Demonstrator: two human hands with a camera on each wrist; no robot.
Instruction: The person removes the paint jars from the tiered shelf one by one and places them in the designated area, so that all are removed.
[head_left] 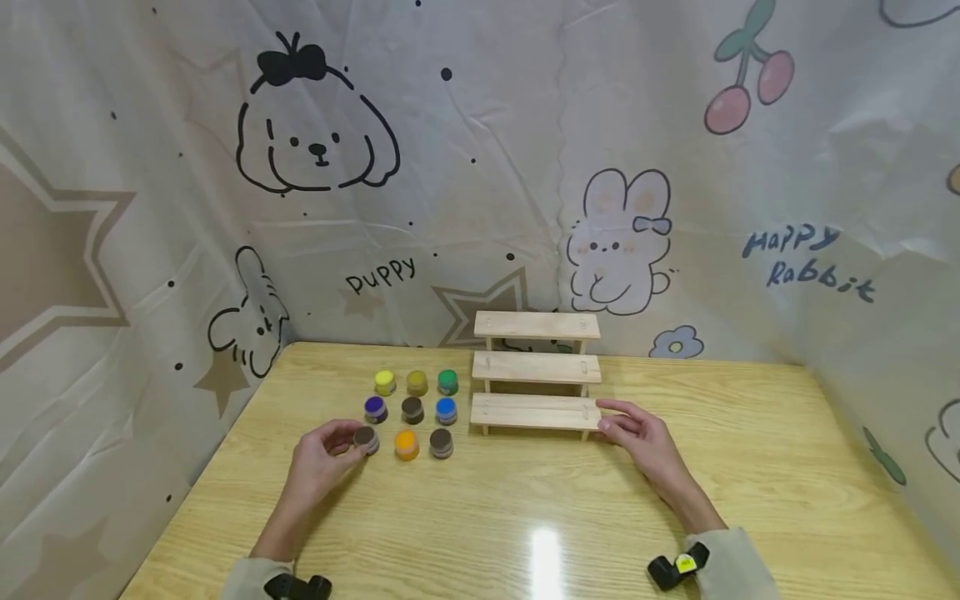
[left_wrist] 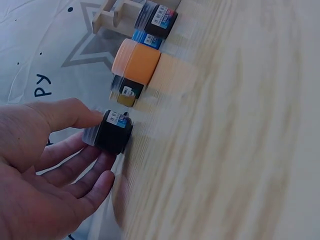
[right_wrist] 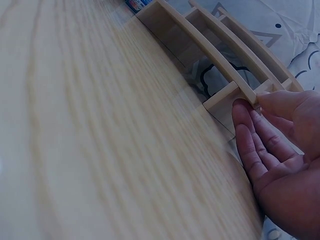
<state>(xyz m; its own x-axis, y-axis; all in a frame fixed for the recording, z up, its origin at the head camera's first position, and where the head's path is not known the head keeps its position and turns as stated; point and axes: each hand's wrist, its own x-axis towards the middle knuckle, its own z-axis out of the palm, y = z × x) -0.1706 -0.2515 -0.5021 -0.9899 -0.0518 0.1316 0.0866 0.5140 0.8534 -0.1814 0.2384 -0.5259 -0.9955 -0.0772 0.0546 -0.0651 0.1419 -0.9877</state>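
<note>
My left hand (head_left: 318, 467) pinches a small dark paint jar (head_left: 366, 440) with a clear lid, at the front left of a group of jars. In the left wrist view, thumb and fingers lie on either side of this jar, which stands on the table. An orange jar (head_left: 407, 445) and another dark jar (head_left: 441, 443) stand to its right. My right hand (head_left: 651, 450) grips the right end of the lowest step of a three-tier wooden stand (head_left: 536, 413). The right wrist view shows the thumb above the board and fingers below it.
Behind the front jars stand purple (head_left: 376, 409), dark brown (head_left: 412, 409) and blue (head_left: 446, 410) jars. Yellow (head_left: 385, 382), olive (head_left: 417, 382) and green (head_left: 447, 382) ones form the back row. A printed cloth (head_left: 480, 167) hangs behind the wooden table (head_left: 465, 533).
</note>
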